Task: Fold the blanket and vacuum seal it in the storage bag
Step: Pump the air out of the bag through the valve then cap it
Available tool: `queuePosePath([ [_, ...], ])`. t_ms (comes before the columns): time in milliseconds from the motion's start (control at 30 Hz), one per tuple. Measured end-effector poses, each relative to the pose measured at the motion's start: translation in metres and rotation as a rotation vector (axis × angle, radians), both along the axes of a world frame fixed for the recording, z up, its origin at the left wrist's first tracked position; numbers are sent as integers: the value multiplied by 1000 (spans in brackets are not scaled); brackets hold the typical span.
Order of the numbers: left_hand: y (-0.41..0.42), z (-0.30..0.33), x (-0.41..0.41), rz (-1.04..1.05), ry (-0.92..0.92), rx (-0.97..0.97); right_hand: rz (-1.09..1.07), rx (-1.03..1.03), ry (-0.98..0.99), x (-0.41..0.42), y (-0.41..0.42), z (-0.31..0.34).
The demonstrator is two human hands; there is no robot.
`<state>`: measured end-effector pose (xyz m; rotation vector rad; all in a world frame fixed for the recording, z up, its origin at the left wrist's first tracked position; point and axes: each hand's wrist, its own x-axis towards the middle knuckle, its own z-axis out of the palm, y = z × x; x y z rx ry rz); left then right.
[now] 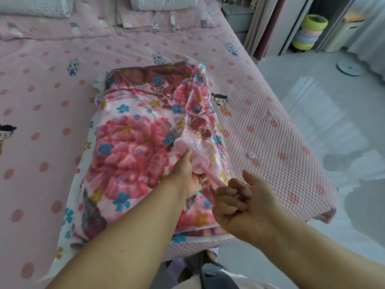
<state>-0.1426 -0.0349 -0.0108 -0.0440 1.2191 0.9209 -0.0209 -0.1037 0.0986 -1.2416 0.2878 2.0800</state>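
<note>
The folded floral blanket (133, 142) lies inside a clear storage bag (98, 88) on the pink bed. A pink hand pump (192, 154) stands tilted on the bag near its right side. My left hand (186, 176) grips the pump's barrel from below. My right hand (239, 201) is curled round the handle at the end of the pump's pink rod (212, 177), which is drawn out toward me. The bag's plastic is wrinkled over the blanket.
A small white valve cap (251, 154) lies on the bedspread (270, 126) right of the bag. Pillows (164, 3) sit at the bed's head. The bed's edge drops to a pale floor (323, 105) on the right, with stacked coloured stools (310, 32) beyond.
</note>
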Motion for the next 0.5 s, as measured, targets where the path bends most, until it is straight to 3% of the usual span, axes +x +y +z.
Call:
queuePosePath([
  [100, 0, 3, 5, -2, -21, 5, -60, 4, 3, -2, 16, -5],
  [267, 6, 14, 9, -24, -107, -16, -38, 84, -164, -33, 57, -27],
  [367, 6, 10, 6, -22, -35, 0, -54, 74, 38, -8, 29, -4],
  [500, 4, 9, 5, -35, 47, 3, -58, 11, 50, 11, 9, 16],
])
